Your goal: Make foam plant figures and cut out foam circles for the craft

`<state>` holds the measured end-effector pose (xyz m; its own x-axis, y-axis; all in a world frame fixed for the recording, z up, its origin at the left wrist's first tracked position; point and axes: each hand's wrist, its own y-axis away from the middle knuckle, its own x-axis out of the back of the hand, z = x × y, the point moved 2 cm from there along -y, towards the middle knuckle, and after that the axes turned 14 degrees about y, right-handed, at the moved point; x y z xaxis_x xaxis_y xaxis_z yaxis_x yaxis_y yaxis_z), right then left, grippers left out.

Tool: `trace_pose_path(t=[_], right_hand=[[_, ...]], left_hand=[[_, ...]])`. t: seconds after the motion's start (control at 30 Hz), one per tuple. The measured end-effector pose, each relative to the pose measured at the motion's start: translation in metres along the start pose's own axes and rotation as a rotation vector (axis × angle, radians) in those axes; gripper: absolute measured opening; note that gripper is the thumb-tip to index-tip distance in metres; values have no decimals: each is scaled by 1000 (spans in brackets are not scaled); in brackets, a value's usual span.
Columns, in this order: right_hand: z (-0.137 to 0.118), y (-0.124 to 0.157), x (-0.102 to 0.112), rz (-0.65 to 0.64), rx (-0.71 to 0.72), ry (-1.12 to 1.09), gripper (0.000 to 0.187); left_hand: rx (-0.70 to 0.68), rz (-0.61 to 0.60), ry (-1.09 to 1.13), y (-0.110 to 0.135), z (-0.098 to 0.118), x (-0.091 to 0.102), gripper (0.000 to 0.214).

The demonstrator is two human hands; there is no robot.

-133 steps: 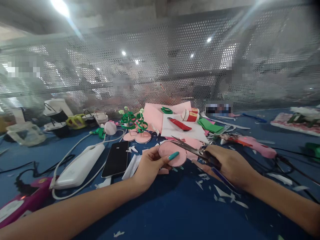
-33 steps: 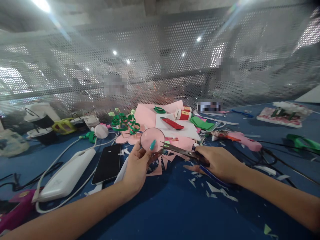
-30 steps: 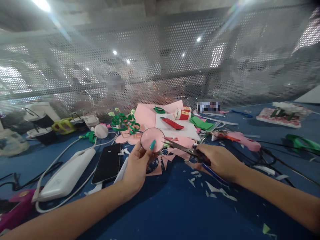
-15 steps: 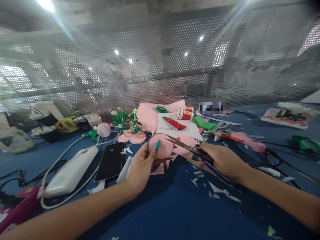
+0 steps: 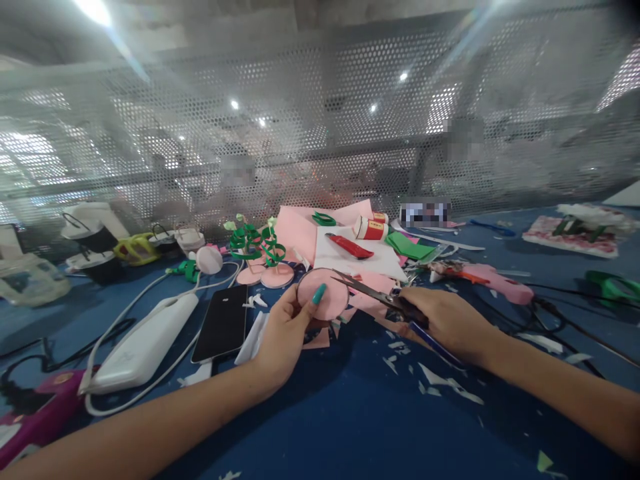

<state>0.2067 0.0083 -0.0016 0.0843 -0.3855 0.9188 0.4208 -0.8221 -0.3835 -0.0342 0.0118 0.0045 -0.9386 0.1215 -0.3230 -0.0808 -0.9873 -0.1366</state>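
A round pink disc (image 5: 331, 303) with a dark rim is pinched at its lower left edge by my left hand (image 5: 287, 327), the thumb flat on its face. My right hand (image 5: 437, 323) grips a pair of scissors (image 5: 367, 291) by the dark handles, fingers wrapped round them. The blades point left, and their tips overlap the disc's upper right edge in view; whether they touch it I cannot tell. Pink paper scraps (image 5: 317, 339) lie beneath the disc. Behind it, a red utility knife (image 5: 350, 245) rests on white paper (image 5: 327, 262).
Green spiral stems (image 5: 273, 252) stand on pink discs at centre left. A phone (image 5: 221, 323) and a white power bank (image 5: 146, 341) with cables lie left. A pink glue gun (image 5: 500, 281) is at right. White scraps (image 5: 447, 383) litter the blue table (image 5: 360, 427).
The disc has turned slightly, and my left thumb sits a little farther right on it. A dark sliver below the disc no longer shows. The scissors stay at its upper right edge.
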Motion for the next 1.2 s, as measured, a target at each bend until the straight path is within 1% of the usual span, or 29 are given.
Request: trace_pose_path(t=[0.13, 0.2, 0.3, 0.37, 0.47, 0.6, 0.73, 0.83, 0.97, 1.2], right_hand=[[6, 1, 5, 46, 24, 47, 31], [10, 2, 8, 92, 58, 76, 32], [15, 3, 12, 177, 147, 143, 39], [16, 4, 15, 216, 191, 195, 42], [17, 3, 19, 250, 198, 239, 43], [19, 3, 18, 244, 163, 242, 43], [20, 2, 15, 257, 182, 202, 41], [19, 2, 14, 263, 199, 207, 39], [18, 2, 16, 230, 192, 201, 37], [18, 4, 15, 200, 179, 185, 34]], left_hand=[[75, -11, -38, 2, 1, -2, 39], [101, -2, -78, 3, 0, -2, 38], [119, 19, -113, 3, -1, -1, 39], [132, 11, -114, 3, -1, -2, 40], [134, 3, -127, 4, -1, -2, 38], [138, -4, -137, 3, -2, -2, 33], [146, -14, -126, 3, -3, -1, 32], [133, -20, -120, 3, -3, -2, 27], [102, -27, -128, 3, -1, -3, 22], [112, -22, -117, 4, 0, -6, 24]])
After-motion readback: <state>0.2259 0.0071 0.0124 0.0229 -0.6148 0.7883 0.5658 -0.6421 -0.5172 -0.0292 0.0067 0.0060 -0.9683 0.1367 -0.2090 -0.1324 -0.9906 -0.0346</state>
